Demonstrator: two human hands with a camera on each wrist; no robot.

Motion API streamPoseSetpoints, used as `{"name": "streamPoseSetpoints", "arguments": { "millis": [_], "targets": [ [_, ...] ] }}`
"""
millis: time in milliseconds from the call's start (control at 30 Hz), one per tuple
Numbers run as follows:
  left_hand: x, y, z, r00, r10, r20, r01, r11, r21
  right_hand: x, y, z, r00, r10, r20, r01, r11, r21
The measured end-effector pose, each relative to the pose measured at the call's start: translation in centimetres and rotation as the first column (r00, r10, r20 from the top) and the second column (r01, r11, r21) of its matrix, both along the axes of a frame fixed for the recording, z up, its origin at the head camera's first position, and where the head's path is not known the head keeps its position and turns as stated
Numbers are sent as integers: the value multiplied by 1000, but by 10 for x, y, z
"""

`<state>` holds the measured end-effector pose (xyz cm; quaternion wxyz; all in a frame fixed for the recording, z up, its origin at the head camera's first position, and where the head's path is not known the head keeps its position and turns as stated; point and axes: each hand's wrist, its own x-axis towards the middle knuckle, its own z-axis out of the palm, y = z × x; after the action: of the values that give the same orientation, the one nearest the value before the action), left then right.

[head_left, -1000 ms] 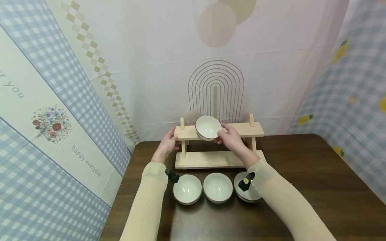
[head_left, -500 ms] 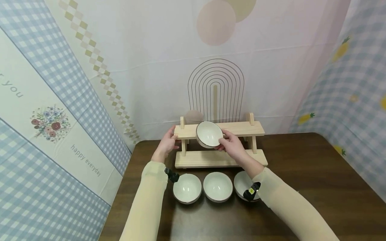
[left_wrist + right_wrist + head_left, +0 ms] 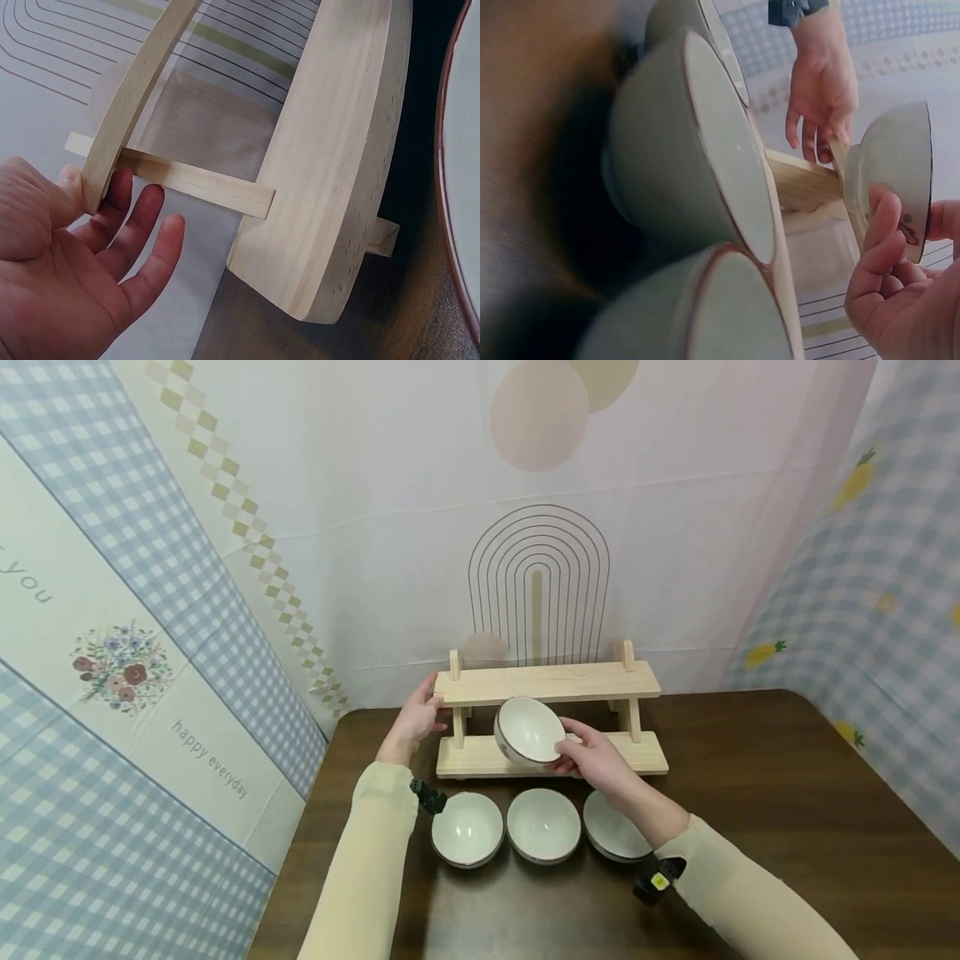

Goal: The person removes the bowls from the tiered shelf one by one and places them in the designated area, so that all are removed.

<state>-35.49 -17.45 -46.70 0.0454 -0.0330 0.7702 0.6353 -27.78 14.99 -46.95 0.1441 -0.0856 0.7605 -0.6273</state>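
Observation:
A pale two-tier wooden shelf point(image 3: 547, 683) stands at the back of the table. My left hand point(image 3: 414, 718) pinches the left end of its upper board; in the left wrist view the thumb lies on one face of the board point(image 3: 135, 97) and fingers behind it. My right hand point(image 3: 596, 760) holds a white bowl point(image 3: 529, 730) with a dark rim by its right side, thumb at the rim and fingers beneath. The bowl is tilted, its inside toward the head camera, and overlaps the lower board point(image 3: 472, 758). A small dark mark shows on its outside in the right wrist view.
Three similar bowls stand in a row in front of the shelf: a left bowl point(image 3: 467, 830), a middle bowl point(image 3: 543, 827) and a right bowl point(image 3: 611, 831), partly behind my right forearm. A patterned cloth point(image 3: 405, 527) hangs behind the dark wooden table point(image 3: 750, 793).
My right hand has brought the bowl down from in front of the upper board to in front of the lower one, slightly rightward. My left hand has stayed at the shelf's end.

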Motion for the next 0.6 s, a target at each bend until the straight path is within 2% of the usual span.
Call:
{"name": "streamPoseSetpoints", "arguments": {
  "millis": [133,367,600],
  "targets": [
    [-2,1,-2,1000,-7,-6,7,1000,-8,11,7,-4,1000,8,25,-8,1000,18],
    [-2,2,-1,1000,7,4,-7,1000,9,23,31,-11,998,5,-65,-2,999,53],
    [-2,1,-1,1000,2,5,-2,1000,2,32,71,-15,995,30,-99,-20,995,95]
  ]
}}
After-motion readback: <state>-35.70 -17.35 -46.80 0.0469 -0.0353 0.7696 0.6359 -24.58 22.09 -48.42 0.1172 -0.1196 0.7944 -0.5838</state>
